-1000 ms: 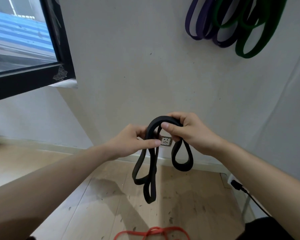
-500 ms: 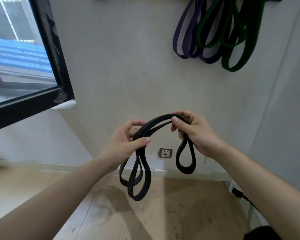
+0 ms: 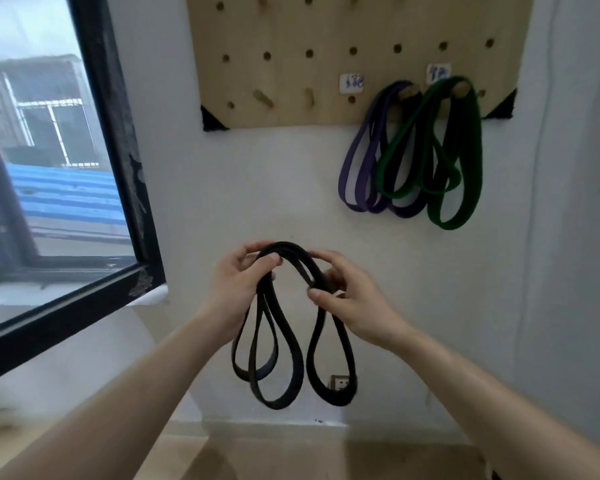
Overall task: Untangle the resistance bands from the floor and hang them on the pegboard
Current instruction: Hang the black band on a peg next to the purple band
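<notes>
A black resistance band [image 3: 291, 344], folded into several loops, hangs between my hands in front of the white wall. My left hand [image 3: 238, 289] pinches its top arc with thumb and fingers. My right hand [image 3: 347, 299] grips the band's right side, fingers curled round it. Above, a wooden pegboard [image 3: 291, 64] is fixed to the wall. A purple band [image 3: 362, 168] and a green band [image 3: 465, 161] hang from pegs at its lower right. Bare pegs [image 3: 264, 98] stick out at its lower left.
A black-framed window [image 3: 118, 168] fills the left side. A wall socket [image 3: 338, 382] sits low behind the black loops. Wooden floor [image 3: 291, 459] shows at the bottom edge.
Both hands have risen with the black band, and my view has tilted up, so the pegboard now shows. The red band on the floor has left the view.
</notes>
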{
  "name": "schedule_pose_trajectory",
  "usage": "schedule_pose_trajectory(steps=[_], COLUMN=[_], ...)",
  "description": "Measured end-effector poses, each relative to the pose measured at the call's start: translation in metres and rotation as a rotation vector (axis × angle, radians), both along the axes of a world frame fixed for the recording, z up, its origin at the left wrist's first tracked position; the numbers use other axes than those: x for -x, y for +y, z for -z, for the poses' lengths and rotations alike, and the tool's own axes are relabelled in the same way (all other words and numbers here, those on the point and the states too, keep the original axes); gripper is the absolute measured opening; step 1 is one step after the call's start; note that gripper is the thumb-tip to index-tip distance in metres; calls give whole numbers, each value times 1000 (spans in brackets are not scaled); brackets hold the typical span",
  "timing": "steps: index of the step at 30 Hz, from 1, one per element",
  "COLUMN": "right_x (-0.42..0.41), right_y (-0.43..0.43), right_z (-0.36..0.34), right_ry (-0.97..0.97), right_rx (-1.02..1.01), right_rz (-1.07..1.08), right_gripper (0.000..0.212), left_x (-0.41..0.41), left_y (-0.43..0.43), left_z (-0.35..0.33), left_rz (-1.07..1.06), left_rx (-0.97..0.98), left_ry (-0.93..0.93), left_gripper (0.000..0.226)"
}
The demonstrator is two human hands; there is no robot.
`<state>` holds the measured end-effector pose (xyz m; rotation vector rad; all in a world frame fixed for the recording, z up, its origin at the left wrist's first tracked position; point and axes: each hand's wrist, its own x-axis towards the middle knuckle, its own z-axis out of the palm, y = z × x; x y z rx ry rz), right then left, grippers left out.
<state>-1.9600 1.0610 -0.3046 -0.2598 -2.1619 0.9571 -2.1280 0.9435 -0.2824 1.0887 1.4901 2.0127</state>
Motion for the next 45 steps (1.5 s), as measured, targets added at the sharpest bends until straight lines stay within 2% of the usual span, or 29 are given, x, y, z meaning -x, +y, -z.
schedule_pose_trajectory(steps=[5,11,15,18,23,28,31,34,38,41,43,45], right_x=[18,30,38,45,56,79,97,111,103,81,68,55], right_y=[12,33,51,67,104,142,158,166,170,162,151,135], right_z=[-74,-152,-186,-205,-228,-228,-225,-222,-226,-226,-218,-201], right_ry=[32,112,233,295,284,197,197,159,-39,-185,-191,-178], right_rx=[-169,-302,-371,-484,-557,-590,-523,-448,-428,-411,-419,-433], right_rz=[38,134,196,276,401,418,374,299,293,275,324,395], right_gripper=[62,62,62,59,56,58,59,64,77,86,84,80], left_x=[21,37,36,29,27,34,42,56,69,72,72,69], left_y=[17,48,77,99,133,167,182,195,197,177,154,127], left_z=[-68,-136,-165,-181,-194,-184,-179,-179,-167,-149,-133,-116], left_rz=[-41,-33,-85,-172,-210,-399,-448,-483,-416,-365,-397,-398], left_rx=[-90,-203,-337,-448,-470,-329,-318,-205,-65,15,43,45], left_ry=[153,198,196,208,305,403,417,429,503,592,641,677], left_gripper=[19,18,26,18,16,14,10,15,25,45,53,47])
